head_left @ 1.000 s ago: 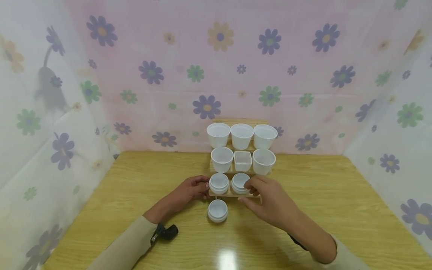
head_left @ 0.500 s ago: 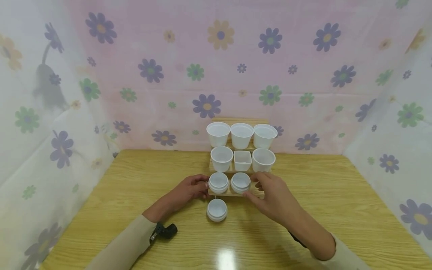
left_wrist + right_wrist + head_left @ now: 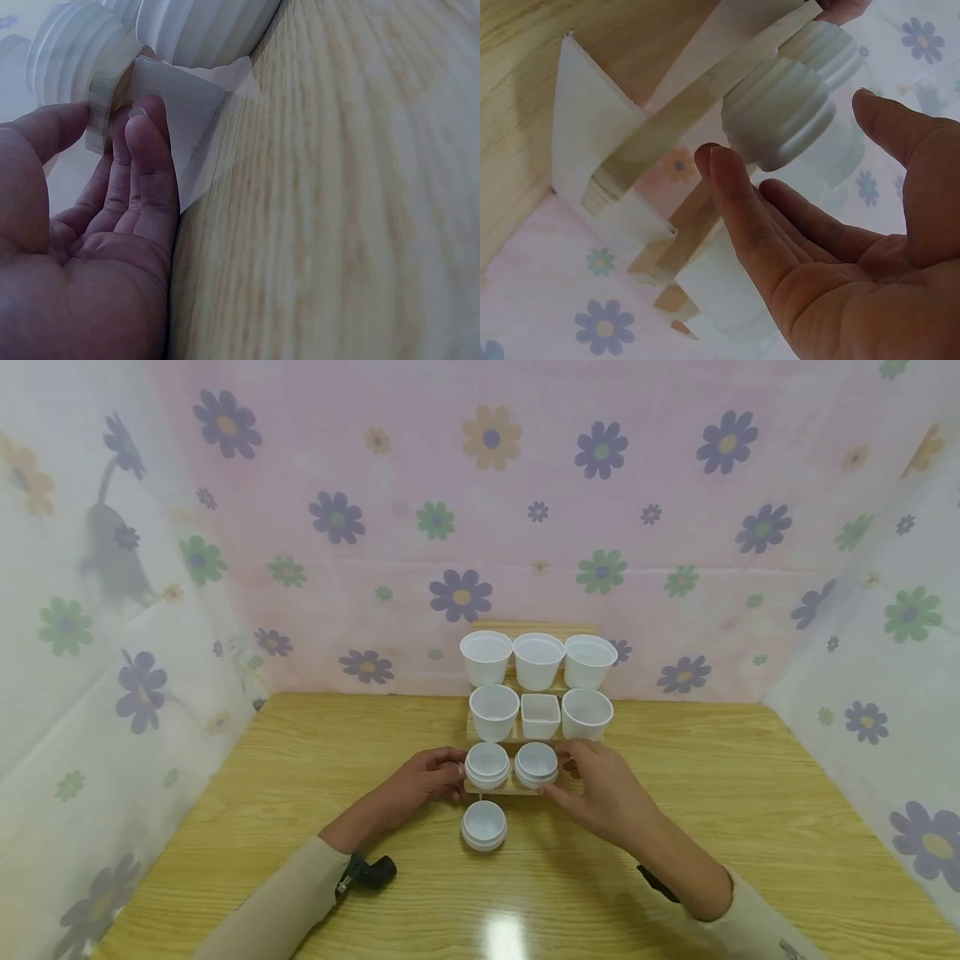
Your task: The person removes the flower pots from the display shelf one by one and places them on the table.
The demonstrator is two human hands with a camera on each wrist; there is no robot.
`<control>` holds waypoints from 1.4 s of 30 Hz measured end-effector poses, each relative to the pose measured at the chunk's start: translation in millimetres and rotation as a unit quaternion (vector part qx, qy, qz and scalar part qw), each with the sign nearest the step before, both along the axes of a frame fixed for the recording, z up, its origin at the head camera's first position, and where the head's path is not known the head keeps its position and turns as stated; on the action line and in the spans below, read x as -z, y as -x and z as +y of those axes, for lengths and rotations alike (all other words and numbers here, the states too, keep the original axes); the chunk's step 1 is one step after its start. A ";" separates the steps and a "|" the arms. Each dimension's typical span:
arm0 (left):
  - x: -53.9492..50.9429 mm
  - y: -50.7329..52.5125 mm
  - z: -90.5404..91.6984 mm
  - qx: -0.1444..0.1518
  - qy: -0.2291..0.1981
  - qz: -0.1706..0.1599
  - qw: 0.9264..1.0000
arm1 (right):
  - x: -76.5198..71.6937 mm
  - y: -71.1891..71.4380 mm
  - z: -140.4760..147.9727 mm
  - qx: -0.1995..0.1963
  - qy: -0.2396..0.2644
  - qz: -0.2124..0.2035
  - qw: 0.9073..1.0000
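Observation:
A tiered wooden stand (image 3: 498,789) with clear side panels carries rows of white containers. My left hand (image 3: 420,783) holds the left end of its lowest shelf; in the left wrist view the thumb lies against the wooden strip (image 3: 99,124) with the fingers behind it. Two ribbed white jars sit on that shelf, a left jar (image 3: 487,777) and a right jar (image 3: 536,778). Beside the right jar is my right hand (image 3: 607,793), thumb and fingers spread apart around its right side. The right wrist view has a gap between thumb and fingers, with nothing gripped.
Another white jar (image 3: 483,837) stands on the wooden table (image 3: 375,918) in front of the stand. Higher tiers hold several round white cups, such as the back-left cup (image 3: 486,664), and a square white cup (image 3: 540,718). Flowered cloth (image 3: 360,602) encloses the back and sides.
My right hand has drawn back a little to the right from the right jar, whose rim shows fully now. The left hand stays at the shelf's left end.

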State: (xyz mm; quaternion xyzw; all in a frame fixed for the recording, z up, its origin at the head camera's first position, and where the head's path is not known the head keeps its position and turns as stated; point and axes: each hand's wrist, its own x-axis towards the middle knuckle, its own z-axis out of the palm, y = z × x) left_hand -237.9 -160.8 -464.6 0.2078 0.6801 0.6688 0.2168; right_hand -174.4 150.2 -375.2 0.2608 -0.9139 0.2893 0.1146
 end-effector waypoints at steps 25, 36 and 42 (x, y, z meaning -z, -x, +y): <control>0.1 -1.7 1.6 0.001 0.002 0.001 1.000 | 18.9 5.6 -6.9 0.015 0.021 0.047 0.999; 5.4 -0.6 -1.3 -0.001 0.007 -0.008 1.000 | 19.4 4.5 -7.9 0.015 0.018 0.046 0.999; 4.2 0.8 -1.5 -0.003 0.002 -0.004 1.000 | 17.1 6.4 -7.5 0.008 0.027 0.042 0.999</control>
